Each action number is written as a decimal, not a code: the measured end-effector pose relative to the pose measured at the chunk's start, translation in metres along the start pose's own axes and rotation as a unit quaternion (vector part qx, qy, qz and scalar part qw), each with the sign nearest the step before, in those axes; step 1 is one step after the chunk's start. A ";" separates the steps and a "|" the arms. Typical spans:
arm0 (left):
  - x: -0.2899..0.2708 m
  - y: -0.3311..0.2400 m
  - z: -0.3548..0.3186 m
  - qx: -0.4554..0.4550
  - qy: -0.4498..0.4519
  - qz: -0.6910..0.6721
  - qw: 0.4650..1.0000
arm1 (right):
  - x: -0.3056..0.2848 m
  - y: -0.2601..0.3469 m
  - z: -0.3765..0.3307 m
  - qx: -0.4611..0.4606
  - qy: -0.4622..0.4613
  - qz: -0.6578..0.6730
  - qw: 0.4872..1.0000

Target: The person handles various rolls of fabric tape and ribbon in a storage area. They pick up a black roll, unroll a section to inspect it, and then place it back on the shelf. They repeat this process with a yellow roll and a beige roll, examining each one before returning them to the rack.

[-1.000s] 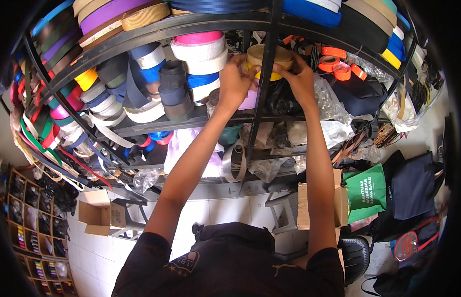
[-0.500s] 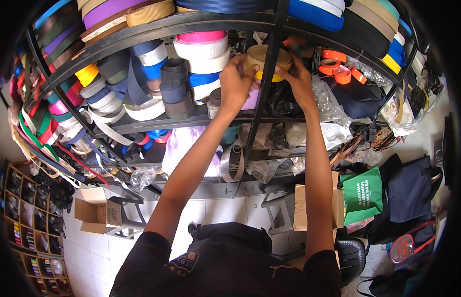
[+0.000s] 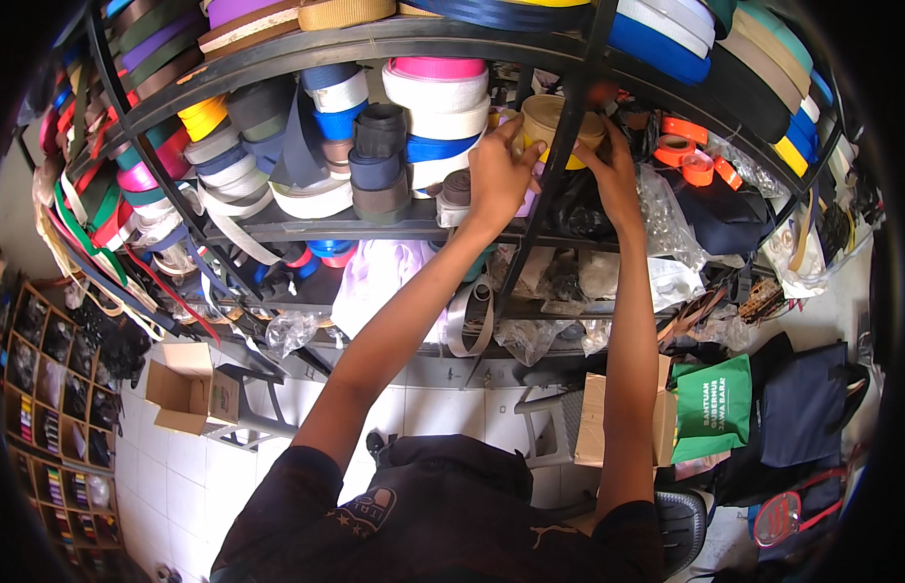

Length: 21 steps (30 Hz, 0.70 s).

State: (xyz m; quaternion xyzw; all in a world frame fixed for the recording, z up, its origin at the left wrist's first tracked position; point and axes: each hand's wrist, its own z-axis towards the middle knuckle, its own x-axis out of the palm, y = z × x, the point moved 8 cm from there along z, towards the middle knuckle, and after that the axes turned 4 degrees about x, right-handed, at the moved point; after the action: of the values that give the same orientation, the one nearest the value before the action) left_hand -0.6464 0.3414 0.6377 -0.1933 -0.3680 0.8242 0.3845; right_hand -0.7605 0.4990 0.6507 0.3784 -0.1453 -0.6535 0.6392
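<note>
Both my arms reach up to a dark metal shelf rack point(image 3: 307, 225) packed with ribbon and webbing rolls. My left hand point(image 3: 503, 173) and my right hand point(image 3: 610, 171) grip a tan-yellow roll of tape point(image 3: 548, 120) from either side, on the middle shelf just behind a black upright bar point(image 3: 553, 185). Left of it stand a pink, white and blue stack of rolls point(image 3: 435, 109) and a dark stack of grey rolls point(image 3: 379, 163). Black bags lie under the right hand.
Orange rolls point(image 3: 688, 155) and clear plastic bags point(image 3: 666, 223) lie to the right on the shelf. Below are a cardboard box point(image 3: 188, 389) on white tiled floor, a green bag point(image 3: 713, 408), a dark blue bag point(image 3: 800, 408) and a cubby shelf point(image 3: 54, 418) at left.
Both hands stay on the tan-yellow roll; they have shifted only slightly on it, and my head has moved a little closer to the shelf.
</note>
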 end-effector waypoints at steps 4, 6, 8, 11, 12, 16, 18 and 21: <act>-0.006 0.005 -0.004 -0.003 0.004 0.003 1.000 | 0.005 0.007 -0.007 0.037 0.020 0.097 0.994; -0.007 0.007 -0.007 -0.009 0.006 -0.003 1.000 | 0.004 0.008 -0.010 0.035 -0.004 0.096 0.995; -0.003 0.007 -0.016 -0.018 0.018 -0.004 1.000 | -0.001 0.002 -0.012 0.024 -0.031 0.079 0.996; -0.002 0.005 -0.029 -0.019 0.018 0.002 1.000 | -0.004 0.002 -0.016 0.023 -0.056 0.073 0.995; -0.003 0.005 -0.032 -0.017 0.016 0.006 1.000 | -0.005 0.002 -0.018 0.025 -0.063 0.074 0.995; -0.004 0.005 -0.027 0.027 0.000 0.027 0.999 | -0.004 0.009 -0.020 0.020 -0.081 0.046 0.995; -0.003 0.007 -0.024 0.038 -0.006 0.022 0.999 | -0.003 0.014 -0.022 0.013 -0.078 0.010 0.997; -0.001 0.008 -0.025 0.035 -0.006 0.001 0.999 | -0.009 0.008 -0.024 0.024 -0.102 0.044 0.994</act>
State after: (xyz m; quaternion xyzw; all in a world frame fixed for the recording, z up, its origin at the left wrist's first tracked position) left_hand -0.6349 0.3485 0.6157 -0.1753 -0.3413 0.8382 0.3876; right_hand -0.7391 0.5130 0.6430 0.3184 -0.2419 -0.6559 0.6402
